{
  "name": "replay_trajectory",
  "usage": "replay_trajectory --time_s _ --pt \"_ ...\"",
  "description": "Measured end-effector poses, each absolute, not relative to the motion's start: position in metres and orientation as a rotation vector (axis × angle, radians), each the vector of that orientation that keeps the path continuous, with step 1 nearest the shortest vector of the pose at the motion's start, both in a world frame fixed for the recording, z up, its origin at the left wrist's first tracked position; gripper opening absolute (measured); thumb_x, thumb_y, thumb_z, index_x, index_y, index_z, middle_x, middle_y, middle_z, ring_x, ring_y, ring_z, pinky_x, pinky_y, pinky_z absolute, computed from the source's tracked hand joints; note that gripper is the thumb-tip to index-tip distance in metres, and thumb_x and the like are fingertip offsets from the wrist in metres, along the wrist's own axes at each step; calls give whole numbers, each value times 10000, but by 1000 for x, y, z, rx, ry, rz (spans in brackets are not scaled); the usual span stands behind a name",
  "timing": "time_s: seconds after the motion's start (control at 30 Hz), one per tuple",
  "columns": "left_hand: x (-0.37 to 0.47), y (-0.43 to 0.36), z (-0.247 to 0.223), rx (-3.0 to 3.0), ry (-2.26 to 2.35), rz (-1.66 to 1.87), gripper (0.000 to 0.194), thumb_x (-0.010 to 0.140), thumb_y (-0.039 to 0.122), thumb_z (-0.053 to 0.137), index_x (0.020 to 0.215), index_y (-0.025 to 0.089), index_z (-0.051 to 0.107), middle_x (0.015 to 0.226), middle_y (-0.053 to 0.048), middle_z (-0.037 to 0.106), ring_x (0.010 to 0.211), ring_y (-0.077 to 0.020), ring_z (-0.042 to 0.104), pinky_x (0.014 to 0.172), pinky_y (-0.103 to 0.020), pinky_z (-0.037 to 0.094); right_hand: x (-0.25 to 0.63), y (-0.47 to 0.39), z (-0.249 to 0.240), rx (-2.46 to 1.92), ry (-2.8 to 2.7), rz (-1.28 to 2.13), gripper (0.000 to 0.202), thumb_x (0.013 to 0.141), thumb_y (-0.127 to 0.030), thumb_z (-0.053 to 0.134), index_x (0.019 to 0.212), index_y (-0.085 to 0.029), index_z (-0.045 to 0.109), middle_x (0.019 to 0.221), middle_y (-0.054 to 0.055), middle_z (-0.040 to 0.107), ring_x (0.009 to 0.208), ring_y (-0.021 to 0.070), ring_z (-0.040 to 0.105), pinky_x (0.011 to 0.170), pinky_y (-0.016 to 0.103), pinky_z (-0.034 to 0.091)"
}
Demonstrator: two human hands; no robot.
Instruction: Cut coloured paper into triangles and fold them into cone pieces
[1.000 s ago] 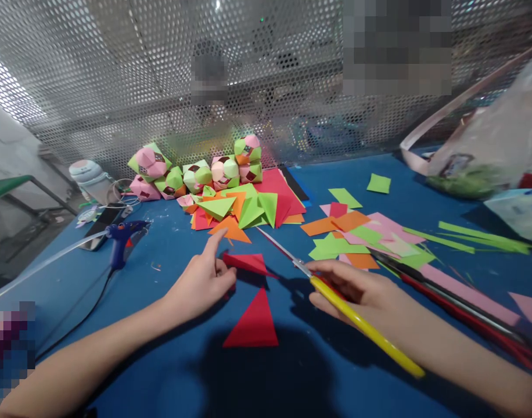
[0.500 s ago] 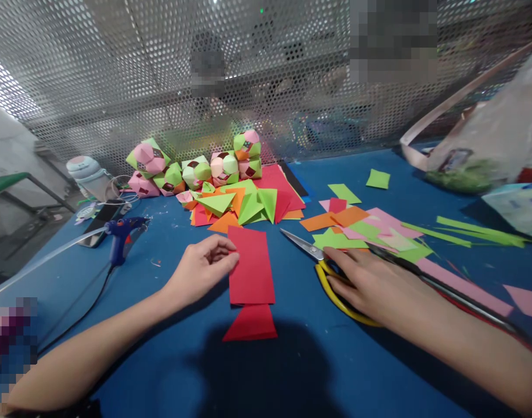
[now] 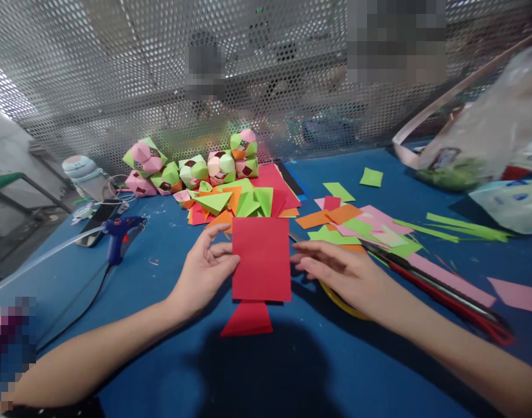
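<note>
My left hand [image 3: 200, 276] pinches the left edge of a red paper sheet [image 3: 261, 259], held up above the table. Close by the sheet's right edge, my right hand [image 3: 355, 273] has its fingers stretched out and holds nothing; whether the fingertips touch the paper I cannot tell. Partly hidden under that hand lie scissors with yellow handles [image 3: 341, 305]. A smaller folded red paper piece [image 3: 248, 319] rests on the table just below the sheet, its top covered by it.
Folded paper balls [image 3: 194, 171] and loose coloured papers [image 3: 216, 203] stand at the back. A blue glue gun [image 3: 118, 238] and phone [image 3: 94, 226] lie left. Right are paper scraps [image 3: 362, 223], a long red-and-black tool [image 3: 444, 296] and a clear bag [image 3: 479, 139].
My right hand has left the scissors and moved left to beside the red sheet. The sheet has turned more toward me and looks wider, still in my left hand.
</note>
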State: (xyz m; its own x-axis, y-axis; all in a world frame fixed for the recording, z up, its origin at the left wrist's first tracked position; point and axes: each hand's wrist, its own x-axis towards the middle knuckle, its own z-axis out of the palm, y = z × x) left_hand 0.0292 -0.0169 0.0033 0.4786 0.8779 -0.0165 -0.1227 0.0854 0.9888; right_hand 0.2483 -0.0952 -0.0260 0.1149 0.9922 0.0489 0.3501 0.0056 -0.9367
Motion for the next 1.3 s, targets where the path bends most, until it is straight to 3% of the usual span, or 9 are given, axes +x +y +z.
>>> replay_trajectory --time_s 0.13,0.27,0.37,0.5,0.63,0.77,1.03,1.2,1.3 --pt "34 -31 1 1196 784 773 594 716 190 706 1237 225 422 845 -3 666 723 -114 643 683 -234 498 232 -91 -27 -1403 -1133 1024 310 765 -465 639 918 -198 604 883 46 683 812 188 644 714 303 530" --pt "36 -35 -2 1213 824 676 392 772 271 662 1123 181 512 764 6 642 656 -103 621 690 -256 497 239 -93 -18 -1416 -1291 1120 210 840 -397 544 858 -197 606 833 27 680 767 183 645 661 290 523" --pt "37 -30 -7 1338 828 568 265 816 324 598 1007 150 540 815 -38 659 658 -121 626 696 -292 507 250 -95 -8 -1521 -1578 1136 195 858 -332 478 886 -212 628 833 7 686 742 174 646 644 280 515" --pt "36 -30 -12 1930 799 510 146 842 254 528 942 153 561 939 -81 650 833 -149 609 780 -308 493 263 -93 -10 -1669 -1884 843 230 830 -271 472 983 -225 637 941 21 702 839 194 645 734 308 501" --pt "31 -45 -13 2666 268 328 215 829 313 545 971 161 599 1123 -124 603 1049 -241 548 940 -436 420 275 -88 -24 -1775 -1904 587 248 836 -270 445 989 -202 628 974 47 704 881 213 643 762 329 485" --pt "27 -51 -20 3042 30 191 159 824 228 500 914 146 602 1092 -147 594 1088 -274 526 1032 -540 319 279 -87 -27 -1828 -1880 519 241 844 -288 440 970 -207 629 892 33 713 806 209 650 705 325 481" --pt "16 -12 -19 3341 597 0 191 872 108 403 902 149 587 906 -99 606 918 -229 561 995 -531 351 267 -93 -23 -1764 -1763 663 211 829 -333 484 937 -219 625 799 6 689 688 174 623 597 284 478" --pt "15 -4 -7 3303 825 -168 214 891 178 394 1017 145 564 972 -120 566 852 -241 542 756 -407 483 260 -93 -29 -1735 -1793 708 199 833 -305 479 945 -218 619 829 10 698 705 171 631 629 290 486" --pt "12 0 -5 3191 902 -230 233 874 141 402 1059 140 543 1007 -128 540 871 -234 524 724 -368 491 259 -93 -30 -1711 -1821 668 182 836 -298 475 927 -220 612 876 23 703 755 181 643 663 302 495"
